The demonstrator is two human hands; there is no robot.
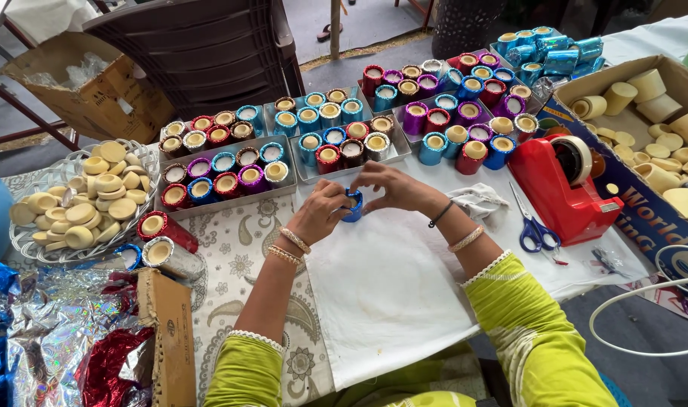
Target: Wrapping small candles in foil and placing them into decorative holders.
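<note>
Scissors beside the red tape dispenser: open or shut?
Shut. The scissors lie flat on the white cloth, blades together in one point, blue handles side by side.

Table (404, 301) under white cloth, metal trays (231, 197) of foil-wrapped cups, red tape dispenser (566, 188), scissors (532, 226), glass dish (27, 241)

— What is the person wearing?
— A lime-green top; its short sleeves (536, 332) end in white scalloped lace trim.
— Any jewellery?
— The left hand (319, 213) has two beaded gold-coloured bangles at the wrist. The right hand (395, 188) has a thin black thread band and, further up the forearm, one beaded gold-coloured bangle.
— Rings?
— Too small to tell.
</note>
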